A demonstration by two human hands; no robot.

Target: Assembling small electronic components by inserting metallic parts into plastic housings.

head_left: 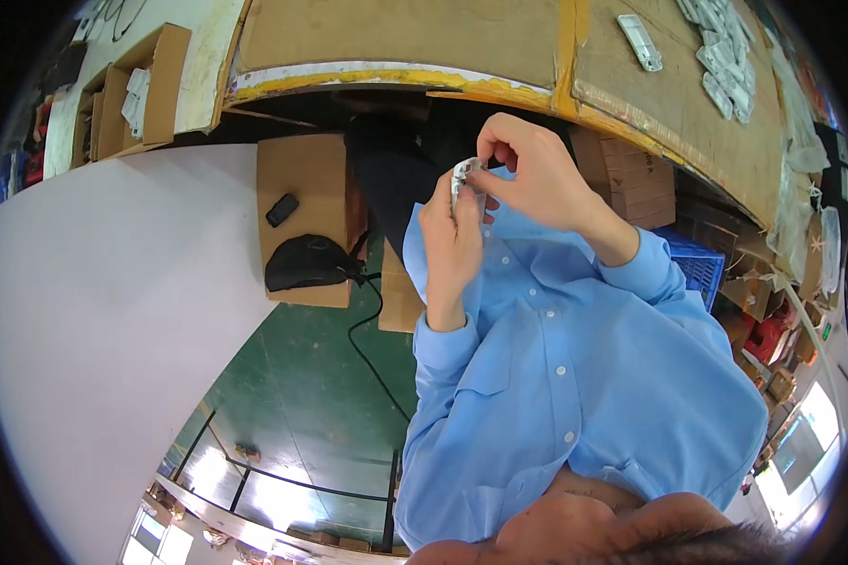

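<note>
left hand [450,247] + right hand [528,174] pinch small white part [464,174]; cardboard-topped bench [650,85] beyond

The picture is bright and mostly sharp. Strong light glares off the windows [254,490] at the bottom and shines on the green floor [301,395]. The white wall [94,311] looks pale and washed out. It is dark under the table [396,38]. Straight lines bend near the round black rim, and things there look blurry.
</note>
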